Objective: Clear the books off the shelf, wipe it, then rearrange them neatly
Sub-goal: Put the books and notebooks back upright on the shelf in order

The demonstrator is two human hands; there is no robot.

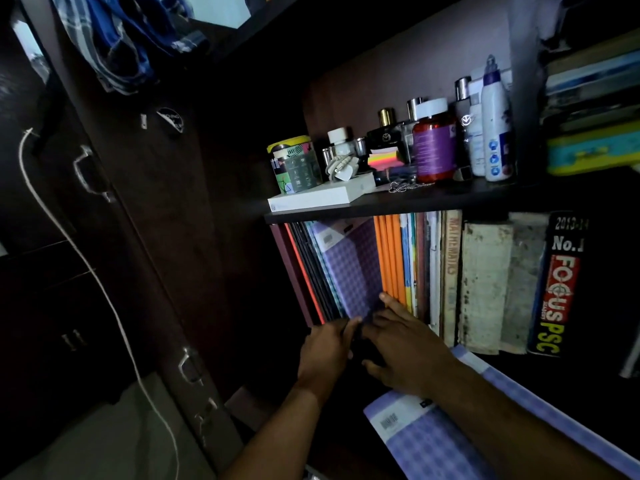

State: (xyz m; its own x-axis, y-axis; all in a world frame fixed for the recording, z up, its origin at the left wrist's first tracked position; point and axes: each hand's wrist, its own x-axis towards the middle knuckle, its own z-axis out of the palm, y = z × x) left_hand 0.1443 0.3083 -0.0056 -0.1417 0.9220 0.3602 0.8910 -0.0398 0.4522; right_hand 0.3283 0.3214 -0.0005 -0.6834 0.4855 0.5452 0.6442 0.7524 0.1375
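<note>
Purple checkered notebook (349, 271) leans among upright books, both hands touching it.

**Stuff hidden or cut off on this dark shelf**

Bottom edges of the leaning purple checked notebook (349, 271) lost behind both hands. Left hand (323, 351) fingertips buried in shadow between the two hands, so can't tell what they're touching. Right hand (405, 355) covering part of a second purple notebook (429, 441) lower down, itself sliced off by the bottom edge. Lower shelf floor pure black, no detail. Stack of books (592, 109) at far right chopped by the frame edge, titles unreadable. Labels on the white bottle (496, 133) and red jar (434, 147) too small to read. Mouldy spines (485, 285) too worn for any title. Checked cloth (114, 39) up top cropped.
</note>
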